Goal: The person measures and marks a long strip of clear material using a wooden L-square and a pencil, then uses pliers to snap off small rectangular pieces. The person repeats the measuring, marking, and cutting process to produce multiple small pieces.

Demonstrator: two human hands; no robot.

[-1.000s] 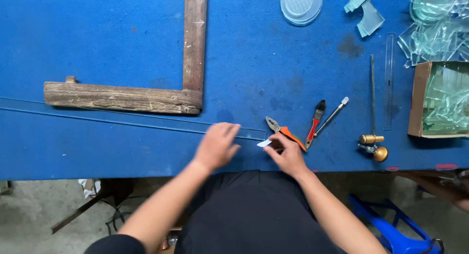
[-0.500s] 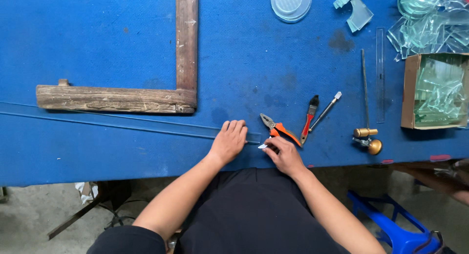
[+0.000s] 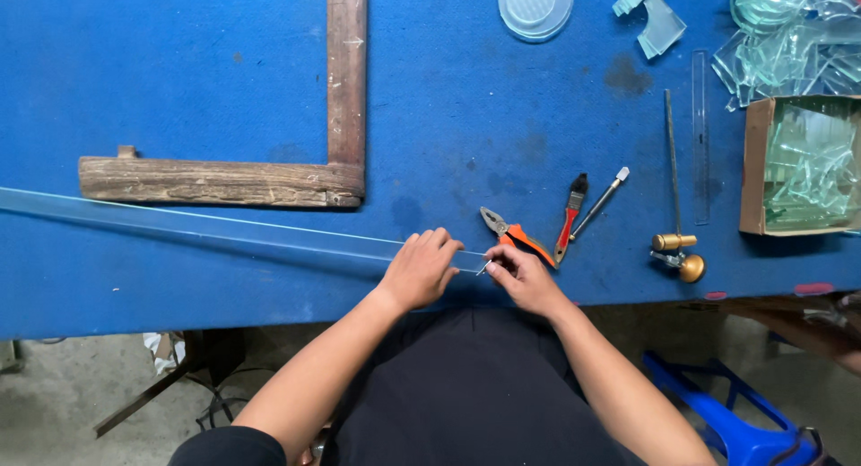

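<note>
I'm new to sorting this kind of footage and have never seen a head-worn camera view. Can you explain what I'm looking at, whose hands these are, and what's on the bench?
The picture comes from a camera worn on a person's head, looking straight down, so the two bare arms reaching up from the bottom are that person's own. The surface is a blue table. A long narrow glass strip lies across it. The left hand rests flat on the strip's right end. The right hand pinches a small slim tool at that end; what kind is too small to tell. Behind the strip lies an L-shaped wooden square. To the right are orange-handled pliers, a small brush, a brass-headed tool, a clear ruler, and a cardboard box of glass scraps.
</note>
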